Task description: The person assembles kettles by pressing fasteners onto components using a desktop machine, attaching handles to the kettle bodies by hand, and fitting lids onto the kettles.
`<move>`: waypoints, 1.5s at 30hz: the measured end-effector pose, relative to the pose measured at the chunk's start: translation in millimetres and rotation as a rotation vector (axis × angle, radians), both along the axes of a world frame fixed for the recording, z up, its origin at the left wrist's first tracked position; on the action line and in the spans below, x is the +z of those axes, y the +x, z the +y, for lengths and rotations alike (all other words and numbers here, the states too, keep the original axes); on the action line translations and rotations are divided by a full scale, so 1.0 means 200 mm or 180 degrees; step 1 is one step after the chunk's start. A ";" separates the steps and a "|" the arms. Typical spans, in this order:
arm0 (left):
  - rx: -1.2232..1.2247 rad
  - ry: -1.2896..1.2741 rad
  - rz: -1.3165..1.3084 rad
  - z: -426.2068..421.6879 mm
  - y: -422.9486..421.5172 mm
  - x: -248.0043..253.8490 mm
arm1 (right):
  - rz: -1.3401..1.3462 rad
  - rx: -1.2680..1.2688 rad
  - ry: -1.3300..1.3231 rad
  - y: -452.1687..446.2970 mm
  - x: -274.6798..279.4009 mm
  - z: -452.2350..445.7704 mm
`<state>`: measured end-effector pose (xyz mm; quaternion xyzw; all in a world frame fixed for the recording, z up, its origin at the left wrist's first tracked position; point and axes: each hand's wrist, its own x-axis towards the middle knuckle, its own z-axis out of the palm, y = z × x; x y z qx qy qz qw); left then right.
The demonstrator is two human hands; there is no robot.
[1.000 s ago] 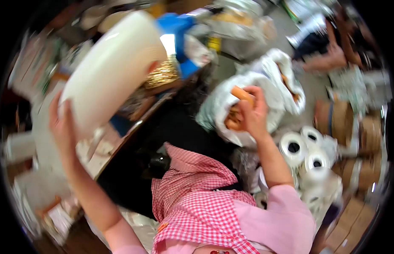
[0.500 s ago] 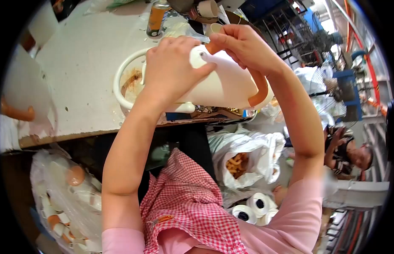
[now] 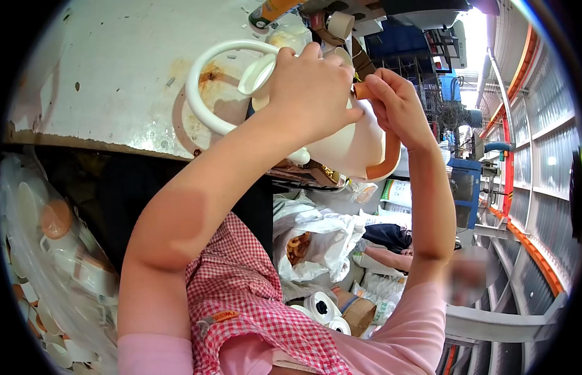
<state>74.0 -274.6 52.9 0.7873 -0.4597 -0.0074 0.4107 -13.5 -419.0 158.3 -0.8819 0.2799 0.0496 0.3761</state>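
Observation:
A cream-white plastic jug (image 3: 333,149) lies tilted at the table's edge. My left hand (image 3: 313,94) is closed over its upper part, with the thumb along its side, and covers much of it. My right hand (image 3: 396,107) grips the orange-brown curved handle (image 3: 385,165) near its upper end. That end is close to the jug wall by my left thumb; whether it is seated there I cannot tell. The handle's lower end meets the jug's far side. A white round opening (image 3: 258,74) shows left of my left hand, inside the loop of a thick white tube (image 3: 202,103).
On the worktable (image 3: 128,69) lies an orange spray can (image 3: 272,11). A plastic bag of white and orange parts (image 3: 60,269) stands at lower left. Below the table are a white sack with orange-brown pieces (image 3: 297,249) and white rolls (image 3: 319,306). Another person (image 3: 391,247) is at the right.
The view has turned, so the jug and both hands appear further right. The jug is turned and its round opening now shows. Both hands keep their hold.

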 end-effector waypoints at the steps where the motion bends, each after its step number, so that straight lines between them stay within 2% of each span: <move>1: -0.0028 -0.0043 0.0013 0.00 0.00 0.00 | -0.0019 0.0019 0.0001 0.00 0.00 0.00; 3: -0.0039 -0.0100 0.0035 0.00 0.00 -0.01 | -0.0028 0.0055 -0.0012 0.01 0.01 0.01; 6: -0.0073 -0.0089 0.0034 0.00 -0.01 -0.01 | 0.0046 0.0280 -0.0493 0.02 0.03 0.04; 8: 0.0175 -0.0392 -0.0217 -0.03 -0.02 -0.04 | 0.0022 0.0966 -0.1880 0.03 0.03 0.06; 10: 0.0052 -0.0425 -0.0080 -0.03 -0.01 -0.05 | 0.0290 0.1023 -0.2441 0.06 0.07 0.17; 14: -0.0151 -0.0407 0.0056 -0.02 0.01 -0.06 | 0.0305 0.1188 -0.2355 0.08 0.09 0.13; 22: -0.0046 -0.0668 -0.0169 -0.03 -0.01 -0.05 | 0.0376 0.1368 -0.2426 0.07 0.08 0.10; 29: -0.0021 -0.0605 -0.0337 -0.04 0.00 -0.05 | 0.0151 0.1278 -0.2251 0.04 0.05 0.09; 34: -0.0063 -0.0638 -0.0530 -0.03 -0.01 -0.02 | -0.0112 0.1336 -0.2426 0.03 0.01 0.04; 38: -0.0230 -0.0452 -0.0491 -0.03 0.00 0.01 | -0.0150 0.1129 -0.2529 0.01 0.02 0.05; 40: -0.0273 -0.0369 -0.0518 -0.05 -0.01 0.00 | -0.0701 0.1052 -0.2267 -0.04 -0.01 0.01; 41: -0.0209 -0.0404 -0.0531 -0.05 -0.01 0.00 | -0.1517 0.0640 -0.2109 -0.08 -0.05 -0.02; 42: -0.0151 -0.0421 -0.0542 -0.05 -0.01 0.00 | -0.2381 0.0067 -0.1472 -0.14 -0.07 -0.02; 44: -0.0204 -0.0528 -0.0662 -0.04 0.00 0.01 | -0.3719 -0.1041 -0.2280 -0.32 -0.19 -0.19; 45: -0.0314 -0.0280 -0.0623 -0.04 0.00 0.06 | -0.3287 -0.1667 -0.2592 -0.45 -0.27 -0.24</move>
